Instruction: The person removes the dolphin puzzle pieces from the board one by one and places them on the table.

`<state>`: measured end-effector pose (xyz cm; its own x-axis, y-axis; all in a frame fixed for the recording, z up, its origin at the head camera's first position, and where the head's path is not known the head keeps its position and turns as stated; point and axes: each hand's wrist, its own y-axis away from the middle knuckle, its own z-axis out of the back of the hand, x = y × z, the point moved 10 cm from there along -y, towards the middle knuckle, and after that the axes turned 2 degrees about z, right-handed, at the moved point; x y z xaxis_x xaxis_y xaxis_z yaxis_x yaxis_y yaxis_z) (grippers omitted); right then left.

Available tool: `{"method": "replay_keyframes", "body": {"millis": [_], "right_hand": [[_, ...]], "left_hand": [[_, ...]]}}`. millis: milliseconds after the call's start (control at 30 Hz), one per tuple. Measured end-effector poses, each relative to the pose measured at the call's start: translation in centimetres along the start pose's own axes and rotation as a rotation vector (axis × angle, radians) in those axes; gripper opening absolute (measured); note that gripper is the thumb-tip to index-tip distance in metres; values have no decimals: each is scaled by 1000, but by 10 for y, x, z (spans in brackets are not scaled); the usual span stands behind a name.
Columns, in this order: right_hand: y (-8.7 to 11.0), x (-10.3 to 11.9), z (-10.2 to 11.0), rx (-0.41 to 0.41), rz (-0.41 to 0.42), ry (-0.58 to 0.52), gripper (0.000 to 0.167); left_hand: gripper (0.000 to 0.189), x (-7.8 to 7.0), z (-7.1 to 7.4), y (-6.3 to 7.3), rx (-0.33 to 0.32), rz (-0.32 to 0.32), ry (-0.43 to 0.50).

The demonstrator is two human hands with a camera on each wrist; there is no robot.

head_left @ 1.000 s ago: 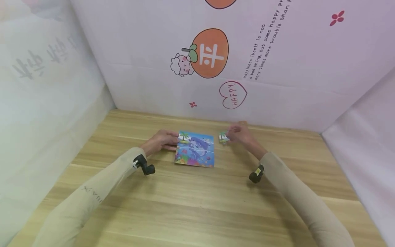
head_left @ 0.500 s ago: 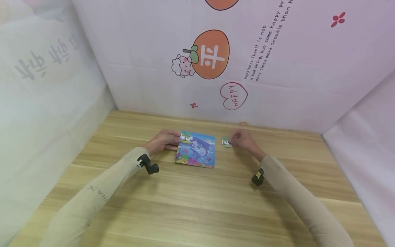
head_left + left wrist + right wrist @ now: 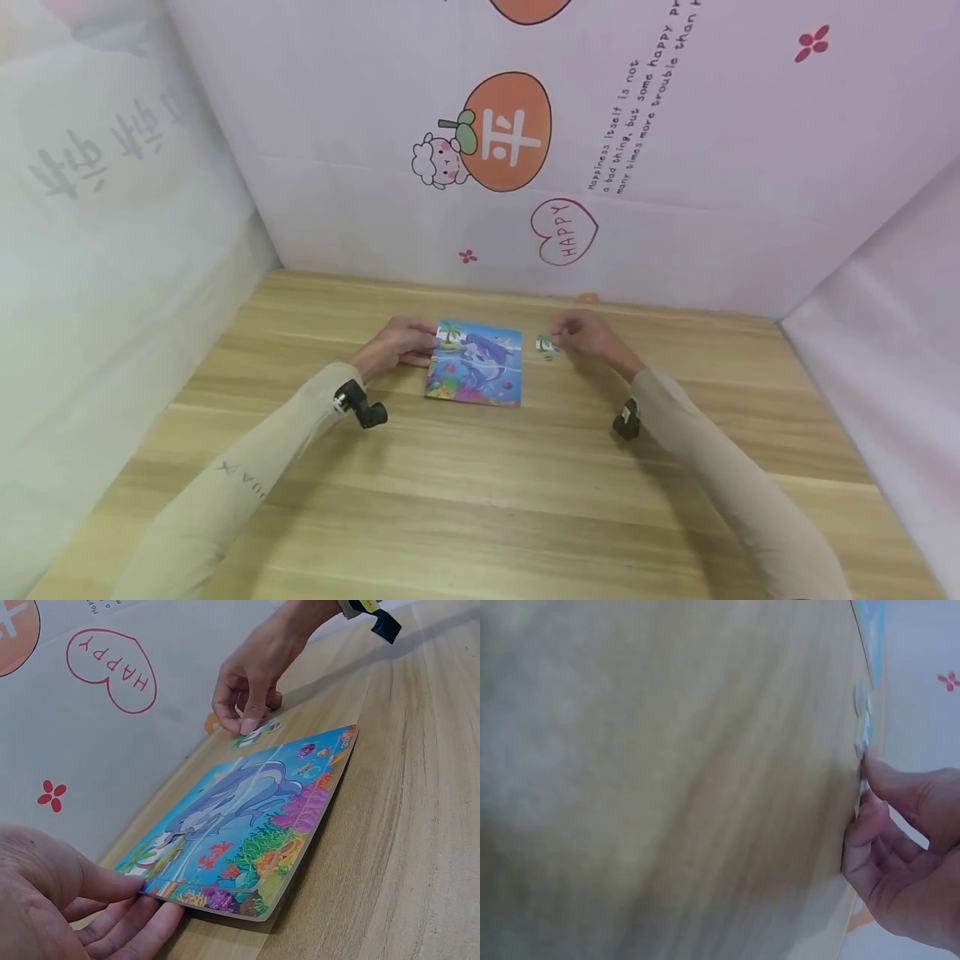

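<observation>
A square puzzle board [image 3: 474, 363] printed with dolphins and coral lies flat on the wooden table [image 3: 480, 500]. My left hand [image 3: 423, 346] holds its left edge, thumb on the top corner and fingers along the underside [image 3: 142, 907]. My right hand [image 3: 561, 340] is just right of the board, fingers curled. Its fingertips pinch a small loose puzzle piece [image 3: 546, 344] that rests on the table; the left wrist view shows that piece [image 3: 255, 733] under the fingertips [image 3: 247, 724]. In the right wrist view the piece [image 3: 861, 727] is edge-on at the right hand [image 3: 866, 791].
Printed sheet walls close in the table at the back [image 3: 525, 167], left and right. A small orange thing [image 3: 588, 297] sits at the foot of the back wall behind my right hand. Black wrist cameras [image 3: 360, 406] [image 3: 626, 419] hang under both sleeves.
My right hand has brought the small piece down from just above the table onto the wood beside the board. My left hand has stayed on the board's left edge.
</observation>
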<state>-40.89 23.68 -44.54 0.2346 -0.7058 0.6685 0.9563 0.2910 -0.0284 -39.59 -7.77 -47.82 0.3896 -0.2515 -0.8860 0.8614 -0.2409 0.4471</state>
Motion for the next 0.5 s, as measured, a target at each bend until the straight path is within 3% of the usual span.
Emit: {"method": "replay_keyframes", "body": {"millis": [133, 233, 500], "right_hand": [[-3, 3, -4, 41, 58, -27, 13], [-5, 2, -5, 53, 52, -9, 19], [-4, 9, 0, -16, 10, 30, 16]], "left_hand": [[50, 5, 2, 0, -6, 12, -8], [49, 6, 2, 0, -15, 19, -18], [51, 4, 1, 1, 8, 29, -1]]}}
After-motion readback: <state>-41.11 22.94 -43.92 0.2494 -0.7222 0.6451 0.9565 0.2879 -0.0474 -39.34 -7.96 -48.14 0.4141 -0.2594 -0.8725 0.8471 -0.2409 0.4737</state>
